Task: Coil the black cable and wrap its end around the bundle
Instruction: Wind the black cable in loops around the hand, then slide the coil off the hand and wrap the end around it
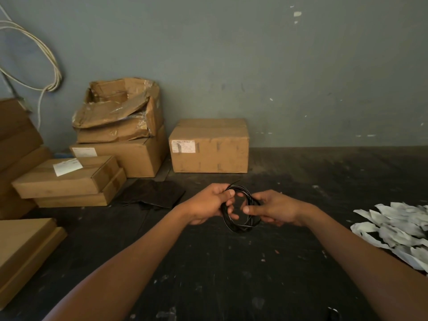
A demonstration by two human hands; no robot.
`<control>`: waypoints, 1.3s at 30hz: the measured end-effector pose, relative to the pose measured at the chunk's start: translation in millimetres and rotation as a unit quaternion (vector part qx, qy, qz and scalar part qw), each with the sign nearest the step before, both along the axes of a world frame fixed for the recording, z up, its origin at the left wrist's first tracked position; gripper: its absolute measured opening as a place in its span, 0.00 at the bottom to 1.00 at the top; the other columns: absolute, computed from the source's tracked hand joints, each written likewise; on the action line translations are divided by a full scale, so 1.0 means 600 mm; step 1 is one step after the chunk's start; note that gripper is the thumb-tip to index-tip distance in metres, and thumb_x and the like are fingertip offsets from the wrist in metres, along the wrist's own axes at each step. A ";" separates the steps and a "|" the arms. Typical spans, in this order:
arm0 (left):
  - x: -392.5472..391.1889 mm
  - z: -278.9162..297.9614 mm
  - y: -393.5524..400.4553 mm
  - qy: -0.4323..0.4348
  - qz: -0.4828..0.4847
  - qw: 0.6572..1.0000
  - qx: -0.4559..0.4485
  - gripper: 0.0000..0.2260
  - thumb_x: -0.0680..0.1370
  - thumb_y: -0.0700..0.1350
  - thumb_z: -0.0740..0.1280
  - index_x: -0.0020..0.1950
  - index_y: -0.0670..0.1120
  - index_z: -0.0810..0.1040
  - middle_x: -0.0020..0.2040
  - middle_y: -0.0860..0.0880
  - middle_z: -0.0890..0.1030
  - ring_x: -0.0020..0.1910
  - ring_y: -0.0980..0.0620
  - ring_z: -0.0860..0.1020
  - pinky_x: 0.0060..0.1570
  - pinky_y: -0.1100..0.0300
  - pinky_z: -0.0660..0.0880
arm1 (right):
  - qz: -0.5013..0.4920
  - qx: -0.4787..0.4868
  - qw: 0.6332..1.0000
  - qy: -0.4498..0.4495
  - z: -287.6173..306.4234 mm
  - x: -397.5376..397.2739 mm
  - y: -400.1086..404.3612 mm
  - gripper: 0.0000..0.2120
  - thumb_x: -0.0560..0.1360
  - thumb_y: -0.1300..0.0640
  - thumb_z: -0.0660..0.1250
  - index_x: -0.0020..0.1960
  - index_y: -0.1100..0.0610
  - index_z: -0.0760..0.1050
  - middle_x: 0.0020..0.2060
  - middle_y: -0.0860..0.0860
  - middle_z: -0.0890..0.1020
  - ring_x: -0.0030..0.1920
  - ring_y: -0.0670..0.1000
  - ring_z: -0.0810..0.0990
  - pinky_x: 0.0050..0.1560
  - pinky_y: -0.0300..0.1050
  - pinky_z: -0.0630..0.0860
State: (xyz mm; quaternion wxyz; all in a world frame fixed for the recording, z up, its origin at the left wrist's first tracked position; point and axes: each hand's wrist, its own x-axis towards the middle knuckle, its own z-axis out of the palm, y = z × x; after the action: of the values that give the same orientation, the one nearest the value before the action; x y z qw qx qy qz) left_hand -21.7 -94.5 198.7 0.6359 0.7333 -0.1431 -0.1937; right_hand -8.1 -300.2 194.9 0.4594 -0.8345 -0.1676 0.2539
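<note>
Both forearms reach out over the dark floor [208,274], cardboard boxes [209,145] against the wall beyond. Between the hands hangs the black cable [239,224], already looped into a small bundle. The left hand [208,205] grips its left side; the right hand [274,210] pinches the right. A short end [234,183] pokes up, seemingly unwrapped; winding it around the loops looks next.

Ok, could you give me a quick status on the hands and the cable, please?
Left hand and right hand both gripping the black cable, one each side. Cable coiled in a loop, held above the floor. Loose end sticking up, not yet wrapped. Nothing in the way.
</note>
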 end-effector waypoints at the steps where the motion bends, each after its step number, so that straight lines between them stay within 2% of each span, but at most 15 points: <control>1: -0.001 -0.004 -0.003 0.013 0.014 1.000 -0.018 0.11 0.84 0.40 0.55 0.58 0.39 0.75 0.34 0.49 0.69 0.33 0.55 0.72 0.54 0.47 0.80 | 0.000 -0.013 1.000 -0.008 -0.001 0.001 0.001 0.17 0.76 0.48 0.68 0.57 0.60 0.75 0.24 0.47 0.68 0.22 0.44 0.65 0.22 0.37 0.61; 4: -0.001 -0.013 -0.006 0.044 0.075 0.994 -0.071 0.11 0.84 0.41 0.55 0.58 0.40 0.76 0.34 0.49 0.69 0.32 0.55 0.71 0.47 0.52 0.81 | -0.011 -0.066 0.997 -0.033 -0.010 0.005 0.004 0.17 0.77 0.45 0.67 0.54 0.59 0.76 0.25 0.48 0.70 0.22 0.44 0.66 0.21 0.38 0.62; 6: 0.000 -0.016 -0.006 0.063 0.103 0.987 -0.109 0.11 0.84 0.41 0.55 0.58 0.39 0.75 0.33 0.49 0.69 0.31 0.54 0.71 0.42 0.55 0.80 | -0.033 -0.046 0.998 -0.016 -0.019 0.004 0.003 0.16 0.76 0.43 0.66 0.50 0.56 0.76 0.24 0.47 0.69 0.21 0.44 0.65 0.22 0.38 0.60; 9: -0.001 -0.012 -0.002 0.113 0.117 0.967 -0.197 0.12 0.84 0.41 0.55 0.61 0.37 0.74 0.33 0.49 0.68 0.31 0.53 0.70 0.37 0.56 0.79 | -0.055 0.089 0.992 0.072 -0.035 0.001 0.000 0.18 0.77 0.45 0.65 0.56 0.59 0.76 0.24 0.47 0.66 0.23 0.45 0.61 0.24 0.38 0.57; 12: -0.001 -0.009 0.000 0.155 0.119 0.944 -0.267 0.13 0.84 0.41 0.56 0.61 0.36 0.74 0.33 0.49 0.68 0.29 0.54 0.70 0.35 0.57 0.79 | -0.055 0.257 0.950 0.169 -0.050 0.003 -0.005 0.14 0.77 0.50 0.66 0.56 0.59 0.77 0.24 0.48 0.66 0.24 0.45 0.60 0.25 0.37 0.57; 15: -0.002 -0.007 -0.002 0.173 0.129 0.931 -0.295 0.12 0.84 0.42 0.56 0.60 0.37 0.75 0.32 0.50 0.67 0.28 0.56 0.68 0.32 0.60 0.76 | -0.039 0.322 0.922 0.210 -0.054 0.001 -0.006 0.10 0.77 0.54 0.66 0.53 0.59 0.78 0.25 0.49 0.68 0.24 0.45 0.62 0.25 0.37 0.60; 17: 0.000 -0.008 -0.006 0.180 0.144 0.926 -0.300 0.12 0.84 0.42 0.56 0.58 0.38 0.76 0.31 0.51 0.66 0.28 0.56 0.65 0.29 0.63 0.71 | -0.024 0.332 0.918 0.215 -0.053 -0.001 -0.008 0.10 0.76 0.57 0.66 0.55 0.59 0.78 0.27 0.50 0.70 0.27 0.46 0.65 0.27 0.37 0.63; 21: 0.003 -0.008 -0.010 0.154 0.163 0.942 -0.250 0.12 0.84 0.44 0.55 0.56 0.39 0.76 0.30 0.52 0.63 0.25 0.57 0.60 0.24 0.64 0.62 | -0.016 0.265 0.946 0.187 -0.049 0.000 -0.008 0.14 0.74 0.59 0.69 0.59 0.60 0.78 0.32 0.51 0.74 0.31 0.46 0.70 0.32 0.38 0.70; 25: 0.009 -0.009 -0.016 0.086 0.180 0.966 -0.163 0.12 0.84 0.45 0.55 0.53 0.41 0.77 0.29 0.53 0.62 0.25 0.57 0.60 0.23 0.64 0.59 | -0.045 0.248 0.952 0.175 -0.057 -0.001 -0.005 0.15 0.76 0.62 0.68 0.62 0.62 0.77 0.35 0.52 0.77 0.35 0.47 0.73 0.37 0.38 0.73; 28: 0.007 -0.009 -0.021 0.014 0.185 0.981 -0.061 0.12 0.84 0.45 0.56 0.51 0.43 0.77 0.30 0.53 0.64 0.24 0.59 0.61 0.24 0.64 0.59 | -0.049 0.228 0.957 0.175 -0.065 -0.004 -0.003 0.19 0.74 0.60 0.70 0.63 0.64 0.75 0.37 0.52 0.78 0.36 0.47 0.75 0.38 0.39 0.73; 31: 0.005 -0.016 -0.023 -0.041 0.178 0.982 0.040 0.12 0.84 0.46 0.56 0.54 0.42 0.77 0.33 0.52 0.66 0.26 0.58 0.63 0.27 0.62 0.60 | -0.064 0.214 0.959 0.177 -0.071 -0.009 -0.013 0.24 0.69 0.56 0.73 0.64 0.58 0.75 0.40 0.53 0.80 0.38 0.48 0.77 0.40 0.40 0.75; 34: 0.001 -0.029 -0.024 -0.037 0.171 0.980 0.091 0.11 0.84 0.46 0.56 0.60 0.42 0.74 0.34 0.51 0.67 0.28 0.57 0.63 0.27 0.61 0.60 | -0.097 0.187 0.962 0.173 -0.087 -0.011 -0.046 0.21 0.71 0.54 0.72 0.63 0.53 0.74 0.42 0.54 0.80 0.39 0.49 0.78 0.41 0.42 0.77; 37: -0.005 -0.049 -0.028 -0.024 0.160 0.978 0.135 0.10 0.83 0.47 0.57 0.62 0.46 0.67 0.36 0.50 0.68 0.29 0.57 0.64 0.27 0.61 0.61 | -0.153 0.060 0.979 0.120 -0.134 -0.010 -0.096 0.17 0.76 0.54 0.69 0.64 0.56 0.73 0.41 0.54 0.79 0.38 0.49 0.77 0.39 0.41 0.75; 39: -0.004 -0.068 -0.034 -0.010 0.160 0.978 0.137 0.09 0.83 0.48 0.55 0.61 0.45 0.65 0.37 0.49 0.68 0.29 0.56 0.63 0.27 0.61 0.59 | -0.184 -0.052 0.978 0.079 -0.175 -0.016 -0.135 0.16 0.76 0.56 0.69 0.63 0.58 0.73 0.39 0.53 0.78 0.35 0.48 0.77 0.35 0.39 0.74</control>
State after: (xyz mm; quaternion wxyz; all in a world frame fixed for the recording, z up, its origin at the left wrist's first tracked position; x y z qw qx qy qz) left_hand -24.4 -115.0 158.0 0.5510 0.8285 -0.0029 -0.1000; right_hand -17.6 -380.9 89.9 0.4659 -0.8513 0.0390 0.2381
